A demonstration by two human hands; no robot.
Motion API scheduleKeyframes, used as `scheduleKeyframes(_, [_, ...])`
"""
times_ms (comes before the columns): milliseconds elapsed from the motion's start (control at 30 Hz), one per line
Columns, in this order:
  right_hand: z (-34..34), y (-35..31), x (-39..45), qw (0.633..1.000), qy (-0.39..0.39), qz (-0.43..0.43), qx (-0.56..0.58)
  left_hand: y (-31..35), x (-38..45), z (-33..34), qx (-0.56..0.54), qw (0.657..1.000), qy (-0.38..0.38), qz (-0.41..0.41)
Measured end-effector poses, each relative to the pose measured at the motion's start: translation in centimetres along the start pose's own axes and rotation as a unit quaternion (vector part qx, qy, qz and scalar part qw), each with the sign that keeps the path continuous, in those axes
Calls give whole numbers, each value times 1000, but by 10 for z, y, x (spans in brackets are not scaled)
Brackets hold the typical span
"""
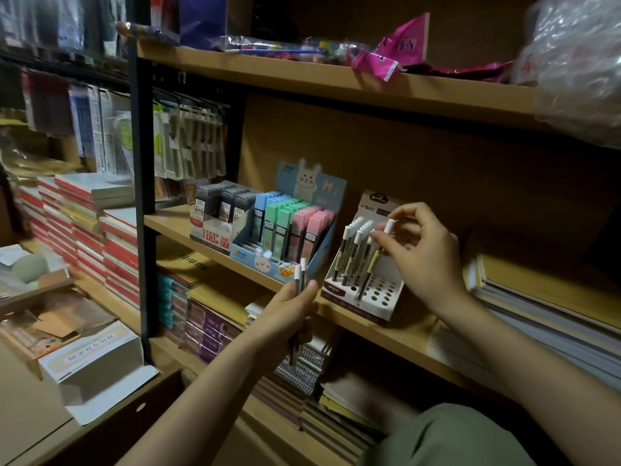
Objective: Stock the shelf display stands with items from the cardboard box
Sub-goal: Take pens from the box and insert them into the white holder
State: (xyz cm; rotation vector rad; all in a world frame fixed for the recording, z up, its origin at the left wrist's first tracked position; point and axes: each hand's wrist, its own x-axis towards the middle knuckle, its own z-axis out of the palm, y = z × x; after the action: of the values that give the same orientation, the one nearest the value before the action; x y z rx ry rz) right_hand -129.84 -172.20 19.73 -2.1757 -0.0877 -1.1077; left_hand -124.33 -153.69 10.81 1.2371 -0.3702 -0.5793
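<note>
A dim stationery shop: wooden shelves on a black frame, notebooks stacked below and to the left. On the middle shelf (pixel 235 255), near its front edge, stands a white pen stand (pixel 366 294) with holes, several white-capped pens upright in its left rows. The right hand (pixel 420 250) pinches one capped pen (pixel 379 250) between thumb and fingers, its tip at the stand. The left hand (pixel 289 307), just below the shelf's front edge, grips a small bunch of pens (pixel 300 280). Left of the stand sits a blue rabbit display box (pixel 289 227) of pastel lead cases.
</note>
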Motion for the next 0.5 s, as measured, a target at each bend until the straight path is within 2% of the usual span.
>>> scheduleKeyframes(167, [4,8,5,995,18,-71,-72,4,2,6,-106,994,-22,-32])
scheduleKeyframes(300, [10,21,-5,995,-14,-61,-79,4,1,1,-61,998,-9,-15])
scheduleKeyframes(500, [6,31,-13,996,-28,-48,-68,3,2,-3,-90,996,-13,3])
